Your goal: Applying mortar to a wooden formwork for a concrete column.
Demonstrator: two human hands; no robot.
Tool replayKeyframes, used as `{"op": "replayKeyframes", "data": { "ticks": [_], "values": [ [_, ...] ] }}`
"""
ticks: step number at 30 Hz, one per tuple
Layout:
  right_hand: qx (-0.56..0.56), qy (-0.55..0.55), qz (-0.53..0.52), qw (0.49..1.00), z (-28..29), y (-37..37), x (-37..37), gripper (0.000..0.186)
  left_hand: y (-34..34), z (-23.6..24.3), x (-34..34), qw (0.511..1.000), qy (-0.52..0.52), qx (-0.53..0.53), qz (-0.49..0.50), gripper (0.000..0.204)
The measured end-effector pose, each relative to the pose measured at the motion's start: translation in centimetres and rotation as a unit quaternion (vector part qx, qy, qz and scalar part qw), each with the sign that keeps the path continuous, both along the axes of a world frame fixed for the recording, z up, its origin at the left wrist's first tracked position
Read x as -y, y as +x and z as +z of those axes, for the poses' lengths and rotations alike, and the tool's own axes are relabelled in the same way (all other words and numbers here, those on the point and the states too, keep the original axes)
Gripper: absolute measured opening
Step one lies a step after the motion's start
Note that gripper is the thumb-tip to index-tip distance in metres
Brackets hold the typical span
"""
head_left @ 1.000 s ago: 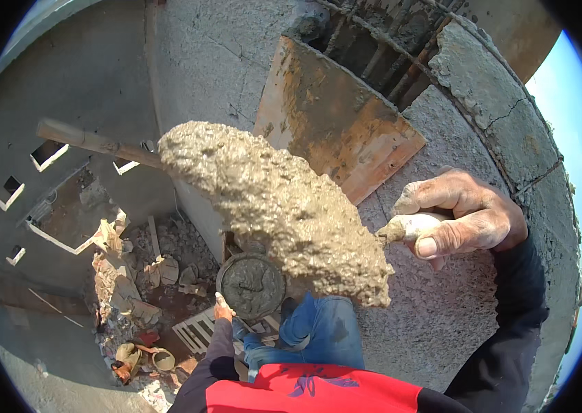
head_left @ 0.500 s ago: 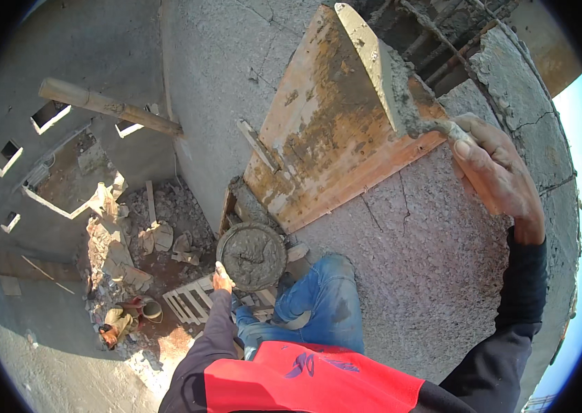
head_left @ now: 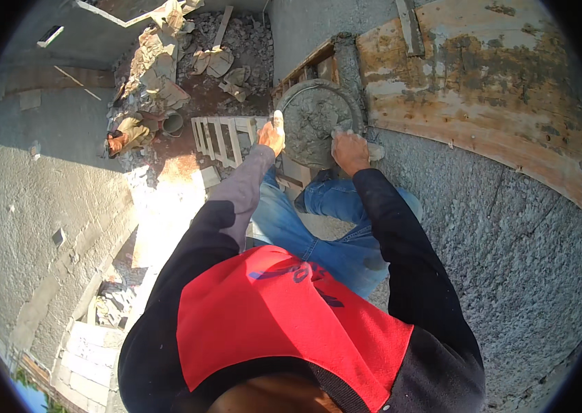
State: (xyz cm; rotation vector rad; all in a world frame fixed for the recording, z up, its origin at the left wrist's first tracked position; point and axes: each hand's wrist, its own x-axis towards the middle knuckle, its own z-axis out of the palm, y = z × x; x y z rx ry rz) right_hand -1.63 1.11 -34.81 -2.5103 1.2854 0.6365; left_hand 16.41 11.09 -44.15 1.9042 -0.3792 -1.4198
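A round bucket of wet grey mortar stands in front of me, just above my knees in the head view. My left hand grips its left rim, thumb up along the side. Over the right part of the mortar, my right hand is closed around the handle of a trowel. The blade is hidden by the hand and the mortar. Right of the bucket, a mortar-stained plywood board lies against the rough grey wall.
A wooden ladder-like frame is below, left of the bucket. Far down on the ground, a person bends near a pail, beside rubble and torn sacks. A short wood strip is fixed on the board.
My right hand has come down from the board's upper edge to the bucket with the trowel. The view has tilted lower and turned. My left hand stays at the bucket rim.
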Motion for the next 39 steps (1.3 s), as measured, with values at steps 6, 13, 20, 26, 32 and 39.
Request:
{"op": "replayKeyframes", "data": {
  "ticks": [6,13,20,26,32,39],
  "values": [
    [0.085,0.121,-0.189,0.971,-1.0,-1.2,-5.7,0.036,-0.4,-3.6,-1.5,0.991,0.011,0.128,-0.023,0.079],
    [0.188,0.103,-0.277,0.937,0.9,-1.9,-7.2,0.038,1.0,-1.7,-0.7,0.998,0.01,0.058,0.026,0.079],
    [0.255,0.049,-0.27,0.927,16.6,-4.0,-5.1,0.042,0.0,-1.1,1.1,0.999,0.006,0.034,-0.003,0.081],
    [0.281,0.043,-0.08,0.955,40.2,-2.6,-1.9,0.04,2.0,-5.4,-0.9,0.998,-0.014,0.032,0.042,0.081],
    [0.395,0.084,-0.127,0.906,57.9,-2.5,-0.2,0.047,-0.1,-2.9,0.8,0.998,-0.015,-0.011,0.058,0.079],
    [0.384,0.017,-0.302,0.872,64.9,-5.9,4.7,0.046,0.1,-4.9,0.2,0.999,-0.008,0.008,0.04,0.084]
  ]
}}
